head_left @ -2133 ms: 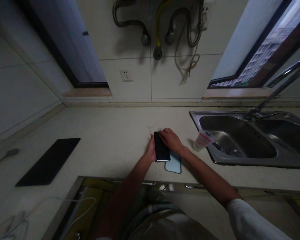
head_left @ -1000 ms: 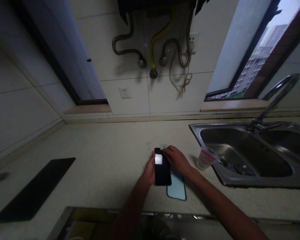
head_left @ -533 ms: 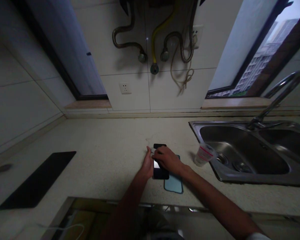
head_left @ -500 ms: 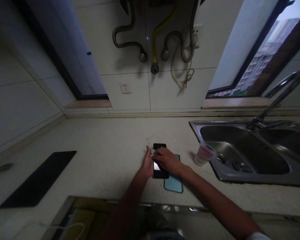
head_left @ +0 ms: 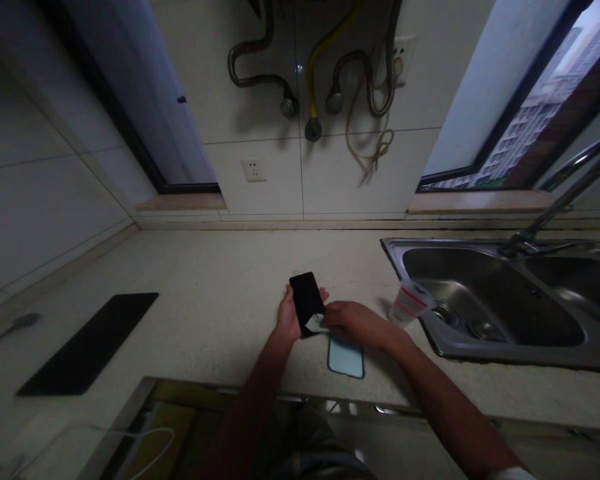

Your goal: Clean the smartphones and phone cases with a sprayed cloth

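Observation:
A black smartphone (head_left: 306, 297) rests in my left hand (head_left: 289, 316), whose fingers wrap under it and show at its right edge. My right hand (head_left: 356, 323) pinches a small white wipe (head_left: 316, 323) against the lower part of the phone's dark screen. Whether the wipe is cloth or paper I cannot tell. Beneath my right hand a pale blue phone case (head_left: 347, 356) with a dark rim lies on the counter, its upper end covered by the hand.
A clear plastic cup (head_left: 409, 303) with red print stands beside the steel double sink (head_left: 505, 357). At left a black flat panel (head_left: 90, 343) lies on the counter (head_left: 215, 293), with a white cable (head_left: 135, 435) near the front edge. Hoses (head_left: 260, 80) hang on the wall.
The phone has tilted and moved slightly up and left in my left hand. My right hand has shifted off its middle to its lower right edge, exposing the white wipe.

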`<state>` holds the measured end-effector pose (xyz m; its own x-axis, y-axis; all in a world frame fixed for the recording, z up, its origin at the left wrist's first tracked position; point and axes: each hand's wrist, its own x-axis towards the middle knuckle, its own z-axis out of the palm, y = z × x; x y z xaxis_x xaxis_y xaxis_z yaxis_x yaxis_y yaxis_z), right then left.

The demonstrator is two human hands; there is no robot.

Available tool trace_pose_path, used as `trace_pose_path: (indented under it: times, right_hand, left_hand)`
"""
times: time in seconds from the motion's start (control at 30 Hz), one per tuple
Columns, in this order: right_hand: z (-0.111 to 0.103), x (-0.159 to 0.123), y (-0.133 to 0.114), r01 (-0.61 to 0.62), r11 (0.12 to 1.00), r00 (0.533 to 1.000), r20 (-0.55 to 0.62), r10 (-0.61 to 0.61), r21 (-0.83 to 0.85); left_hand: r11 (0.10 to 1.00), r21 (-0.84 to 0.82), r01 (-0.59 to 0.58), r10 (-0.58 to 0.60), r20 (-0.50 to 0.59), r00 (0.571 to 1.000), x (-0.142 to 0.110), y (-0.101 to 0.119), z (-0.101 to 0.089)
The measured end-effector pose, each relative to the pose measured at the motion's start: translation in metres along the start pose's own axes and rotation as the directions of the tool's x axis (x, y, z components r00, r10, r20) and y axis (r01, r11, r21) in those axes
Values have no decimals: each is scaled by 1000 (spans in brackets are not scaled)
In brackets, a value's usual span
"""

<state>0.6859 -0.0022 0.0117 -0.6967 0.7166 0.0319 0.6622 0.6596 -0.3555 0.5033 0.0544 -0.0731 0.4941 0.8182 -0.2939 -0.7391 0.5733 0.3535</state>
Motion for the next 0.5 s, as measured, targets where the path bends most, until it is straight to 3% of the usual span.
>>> trace_pose_path:
  times: [0.1, 0.27, 0.37, 0.5]
  right_hand:
    - [-3, 1, 19, -100, 994, 989, -112, 94, -46]
    - [13, 11, 37, -216, 976, 943, -262, 207, -5]
    - [23, 18, 39, -255, 966, 897, -361, 254, 44]
    - [27, 24, 44, -292, 955, 807, -520, 279, 58]
  left_hand:
    - [997, 48, 62, -63, 19, 998, -3, -1, 6]
    - [991, 99, 95, -92, -34, 995, -9, -5, 19]
    - [989, 102, 105, -102, -33, 994, -9, -9, 21]
    - [985, 98, 143, -148, 52, 988, -9, -11, 19]
